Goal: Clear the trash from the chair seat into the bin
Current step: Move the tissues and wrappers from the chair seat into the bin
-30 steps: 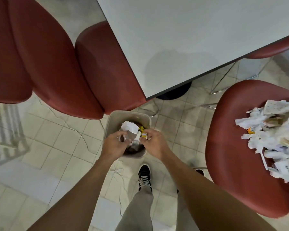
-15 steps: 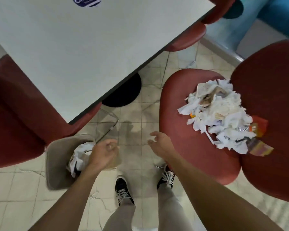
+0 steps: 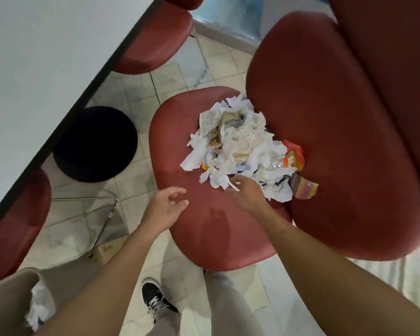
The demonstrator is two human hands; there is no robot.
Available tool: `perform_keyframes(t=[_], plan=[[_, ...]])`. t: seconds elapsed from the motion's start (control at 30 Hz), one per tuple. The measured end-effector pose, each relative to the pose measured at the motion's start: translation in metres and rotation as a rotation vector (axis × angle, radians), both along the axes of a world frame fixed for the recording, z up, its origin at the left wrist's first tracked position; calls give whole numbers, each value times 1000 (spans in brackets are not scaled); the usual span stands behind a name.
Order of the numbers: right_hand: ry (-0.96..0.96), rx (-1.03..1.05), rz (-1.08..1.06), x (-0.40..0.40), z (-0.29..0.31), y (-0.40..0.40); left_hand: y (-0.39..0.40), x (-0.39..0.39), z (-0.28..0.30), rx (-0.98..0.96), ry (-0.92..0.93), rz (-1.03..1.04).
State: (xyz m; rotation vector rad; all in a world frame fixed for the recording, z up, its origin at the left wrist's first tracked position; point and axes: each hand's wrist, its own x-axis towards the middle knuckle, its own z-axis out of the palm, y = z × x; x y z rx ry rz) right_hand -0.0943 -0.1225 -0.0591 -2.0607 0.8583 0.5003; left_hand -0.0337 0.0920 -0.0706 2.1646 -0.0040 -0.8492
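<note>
My right grip (image 3: 246, 194) is down at the near edge of the trash pile (image 3: 243, 146), fingers loosely curled over the nearest crumpled paper scraps; whether they have closed on anything I cannot tell, since the hand covers the contact. My left grip (image 3: 165, 204) hovers just left of it over the bare front of the chair seat (image 3: 204, 234), fingers spread and relaxed, holding nothing. Beyond the right grip the pile spreads across the back of the seat: white torn tissues and paper, a dotted cream sheet on top, a small orange packet at its left edge, an orange-red wrapper (image 3: 295, 151) on its far right and a striped wrapper (image 3: 303, 189) just right of my right grip, lying against the chair backrest (image 3: 325, 117). Behind my left forearm, well back toward me at the lower left, the beige bin (image 3: 7, 294) sits on the tiled floor (image 3: 136, 98) with white crumpled paper already inside. Farther left of the left grip, the white tabletop (image 3: 46, 57) runs diagonally, with its round black base (image 3: 95, 144) beneath and other red chairs tucked along it. Below both arms I see grey trousers and a black sneaker (image 3: 158, 299).
</note>
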Motion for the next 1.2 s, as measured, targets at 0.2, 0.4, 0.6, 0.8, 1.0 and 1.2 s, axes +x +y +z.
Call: perform_keyframes(t=[0.2,0.4,0.6,0.8,1.0,1.2], plan=[[-5,-34,-43,12,-22,-57,-87,33,-8,20,-77,-147],[31,24,21,35,-54,-90,-155,68,-40,22,-99,-287],[155,96,41,52,-82,-98,-191,85,-75,87,-57,-349],[70,48,-17,52,-83,-99,-196,85,-77,121,-36,-333],[2,-86,-129,35,-64,-94,-174,70,-51,67,-113,-204],[-85,-89,-153,20,-30,-62,-134,48,-22,16,-148,-124]])
